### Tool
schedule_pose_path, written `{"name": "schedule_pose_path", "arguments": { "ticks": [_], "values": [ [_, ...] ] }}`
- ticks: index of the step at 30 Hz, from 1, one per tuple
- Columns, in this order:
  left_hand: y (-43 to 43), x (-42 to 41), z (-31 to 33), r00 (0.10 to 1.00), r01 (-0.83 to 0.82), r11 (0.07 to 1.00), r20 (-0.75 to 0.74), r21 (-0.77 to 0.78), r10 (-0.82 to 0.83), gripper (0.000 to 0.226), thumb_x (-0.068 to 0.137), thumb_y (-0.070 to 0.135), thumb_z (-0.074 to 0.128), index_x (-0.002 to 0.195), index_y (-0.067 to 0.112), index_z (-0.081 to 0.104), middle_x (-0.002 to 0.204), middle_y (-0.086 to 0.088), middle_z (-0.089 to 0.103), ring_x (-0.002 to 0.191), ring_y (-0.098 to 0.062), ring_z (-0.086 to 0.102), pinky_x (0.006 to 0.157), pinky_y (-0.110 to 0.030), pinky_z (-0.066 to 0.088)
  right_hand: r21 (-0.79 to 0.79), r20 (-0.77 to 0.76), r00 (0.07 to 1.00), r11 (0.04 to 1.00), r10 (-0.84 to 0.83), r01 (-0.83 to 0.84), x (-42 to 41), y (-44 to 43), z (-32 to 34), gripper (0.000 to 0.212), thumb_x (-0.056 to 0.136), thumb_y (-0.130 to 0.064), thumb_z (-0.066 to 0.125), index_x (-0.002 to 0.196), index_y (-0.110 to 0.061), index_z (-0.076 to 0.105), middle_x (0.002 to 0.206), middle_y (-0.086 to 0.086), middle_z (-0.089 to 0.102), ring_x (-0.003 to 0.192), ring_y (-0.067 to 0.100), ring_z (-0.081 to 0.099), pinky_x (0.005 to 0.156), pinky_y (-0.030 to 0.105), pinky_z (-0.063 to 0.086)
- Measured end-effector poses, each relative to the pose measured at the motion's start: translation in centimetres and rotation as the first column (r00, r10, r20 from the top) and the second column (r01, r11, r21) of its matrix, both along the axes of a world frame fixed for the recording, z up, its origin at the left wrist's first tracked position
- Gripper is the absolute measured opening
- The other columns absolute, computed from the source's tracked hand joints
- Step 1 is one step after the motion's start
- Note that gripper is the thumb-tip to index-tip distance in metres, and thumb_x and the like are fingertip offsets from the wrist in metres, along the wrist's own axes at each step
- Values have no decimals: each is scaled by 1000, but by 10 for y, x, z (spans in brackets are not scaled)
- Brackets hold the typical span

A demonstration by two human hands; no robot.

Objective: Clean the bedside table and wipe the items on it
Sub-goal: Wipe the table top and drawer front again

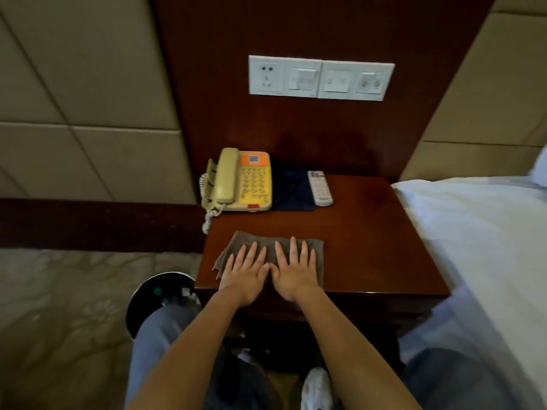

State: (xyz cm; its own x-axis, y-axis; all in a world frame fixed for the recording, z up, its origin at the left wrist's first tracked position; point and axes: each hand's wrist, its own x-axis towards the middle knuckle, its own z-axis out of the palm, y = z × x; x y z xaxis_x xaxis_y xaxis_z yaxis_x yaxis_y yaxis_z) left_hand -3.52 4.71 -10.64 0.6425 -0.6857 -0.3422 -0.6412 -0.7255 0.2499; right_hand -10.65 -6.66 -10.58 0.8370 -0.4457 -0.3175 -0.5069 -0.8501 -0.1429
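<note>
A grey-brown cloth [236, 242] lies flat near the front edge of the dark wooden bedside table [370, 247]. My left hand [247, 270] and my right hand [296, 269] press on it side by side, palms down, fingers straight. At the back left of the table stands a beige and yellow telephone [239, 182] with its handset on the cradle. A dark blue folder [293, 190] lies to its right, and a white remote control [319, 187] lies beside the folder.
A white bed [479, 232] borders the table on the right. A round black bin [159, 297] stands on the carpet left of the table's front corner. A white socket and switch panel [321, 78] is on the wooden wall panel behind. My knees are below the table's front.
</note>
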Motion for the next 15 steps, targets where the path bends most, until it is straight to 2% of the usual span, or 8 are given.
{"name": "schedule_pose_path", "arguments": {
  "ticks": [4,6,9,12,15],
  "values": [
    [38,14,0,998,-64,998,9,9,64,53,103,41,8,151,26,-10,158,4,-19,145,-16,-18,117,-37,-10,3,7,994,994,105,-105,20,30,0,60,101,-49,13,153,-27,-7,158,11,-21,144,35,-21,115,52,-13],
    [38,16,2,991,-130,991,-26,-37,129,54,103,41,9,152,24,-6,159,3,-15,146,-16,-16,117,-37,-9,-5,15,993,993,119,-119,19,31,1,60,101,-49,14,153,-27,-6,158,11,-20,144,35,-20,115,51,-13],
    [16,12,5,955,-294,952,-57,-86,290,58,102,45,11,153,21,-3,160,-1,-13,146,-18,-13,117,-42,-8,2,41,990,990,138,-139,16,25,1,60,101,-49,18,153,-29,-5,158,10,-19,145,33,-19,117,49,-11],
    [-15,0,4,909,-416,909,-3,-34,416,62,100,50,8,152,20,-6,159,-5,-16,146,-23,-16,114,-51,-11,-7,4,982,982,187,-187,10,15,0,64,101,-42,28,152,-29,-8,158,8,-23,144,33,-21,118,48,-10],
    [-38,-10,4,905,-425,904,-26,-37,424,63,99,51,8,152,20,-6,159,-5,-16,146,-24,-17,113,-53,-12,-6,18,982,982,188,-188,-4,-5,-1,63,101,-46,26,152,-29,-5,158,5,-22,145,31,-20,118,45,-10]
  ]
}}
